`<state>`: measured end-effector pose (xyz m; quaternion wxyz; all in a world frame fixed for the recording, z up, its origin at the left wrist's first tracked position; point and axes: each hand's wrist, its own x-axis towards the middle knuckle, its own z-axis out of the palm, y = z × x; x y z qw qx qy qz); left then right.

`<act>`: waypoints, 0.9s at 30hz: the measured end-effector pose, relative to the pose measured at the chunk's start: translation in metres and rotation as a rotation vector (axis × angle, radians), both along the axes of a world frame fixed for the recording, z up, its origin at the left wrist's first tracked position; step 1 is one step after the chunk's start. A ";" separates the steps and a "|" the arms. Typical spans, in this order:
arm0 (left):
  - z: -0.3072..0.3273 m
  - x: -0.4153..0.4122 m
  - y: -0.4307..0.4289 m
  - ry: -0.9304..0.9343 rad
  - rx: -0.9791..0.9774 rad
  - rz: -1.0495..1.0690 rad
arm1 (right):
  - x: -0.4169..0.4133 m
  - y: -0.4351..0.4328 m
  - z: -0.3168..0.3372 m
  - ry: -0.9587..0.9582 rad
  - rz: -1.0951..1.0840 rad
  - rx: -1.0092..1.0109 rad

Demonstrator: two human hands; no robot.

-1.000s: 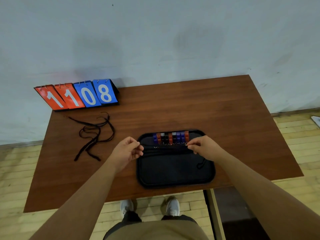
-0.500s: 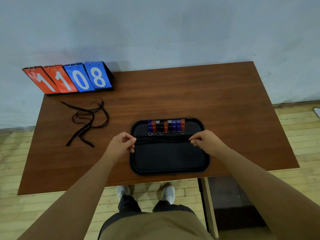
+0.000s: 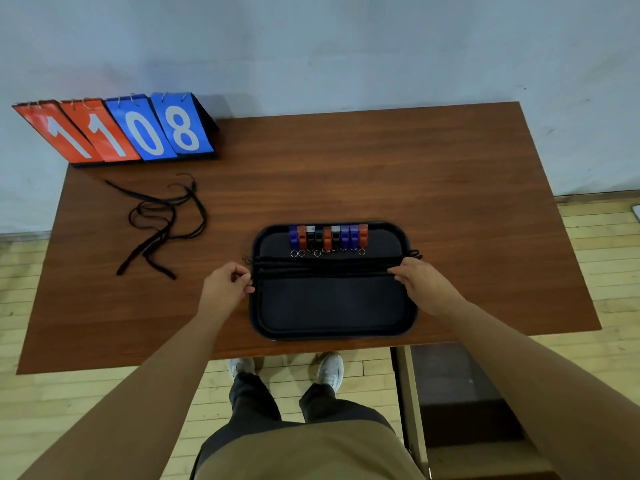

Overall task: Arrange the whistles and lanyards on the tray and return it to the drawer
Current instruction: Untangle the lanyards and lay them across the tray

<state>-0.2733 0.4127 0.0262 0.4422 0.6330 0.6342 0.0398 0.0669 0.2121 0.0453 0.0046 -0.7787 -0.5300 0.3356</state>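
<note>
Brown wood-grain desk (image 3: 381, 174) pushed against a pale blue-grey wall (image 3: 346, 46); light plank floor (image 3: 606, 254) around it.

Black tray (image 3: 329, 336), rectangular w/ rounded corners & raised rim, sits near desk's front edge, about centre. Inside, along the far rim: row of whistles (image 3: 327, 237) packed side by side, blue, orange, black, a couple w/ white tops, small metal rings on their near ends. Just nearer than that row, taut lanyards (image 3: 325, 268), thin black cords, run left-right across the tray, rim to rim. Rest of tray floor is dark, matte.

Left hand (image 3: 225, 289) at tray's left rim, fingers curled, pinching the left ends of the taut lanyards. Right hand (image 3: 420, 285) at the right rim, fingertips pinching the right ends. Small clips poke out past both rims.

Loose lanyards (image 3: 162, 220), black, lie in a tangled heap on the desk's left part, well apart from the tray. Flip scoreboard (image 3: 114, 131) at far left corner: 2 orange cards "1 1", 2 blue "0 8", ring-bound at top.

Under desk's right side: dark cabinet (image 3: 450, 393); can't tell its detail.
</note>
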 end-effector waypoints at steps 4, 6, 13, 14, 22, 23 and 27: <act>-0.001 0.005 -0.003 0.069 0.067 -0.112 | 0.004 -0.003 -0.006 -0.034 -0.117 0.025; -0.003 0.009 -0.004 0.095 0.096 -0.155 | 0.006 -0.004 -0.009 -0.069 -0.158 0.038; -0.017 0.013 0.000 0.172 0.222 -0.277 | 0.008 -0.005 -0.032 -0.271 -0.069 0.131; -0.022 0.012 0.002 0.192 0.248 -0.309 | 0.007 -0.005 -0.035 -0.289 -0.067 0.143; -0.035 0.011 0.004 0.238 0.249 -0.324 | 0.002 -0.003 -0.045 -0.366 -0.055 0.169; -0.035 0.011 0.004 0.231 0.236 -0.317 | 0.001 -0.002 -0.044 -0.369 -0.061 0.166; -0.026 0.005 0.004 0.128 0.188 -0.263 | -0.007 0.000 -0.034 -0.361 -0.127 0.183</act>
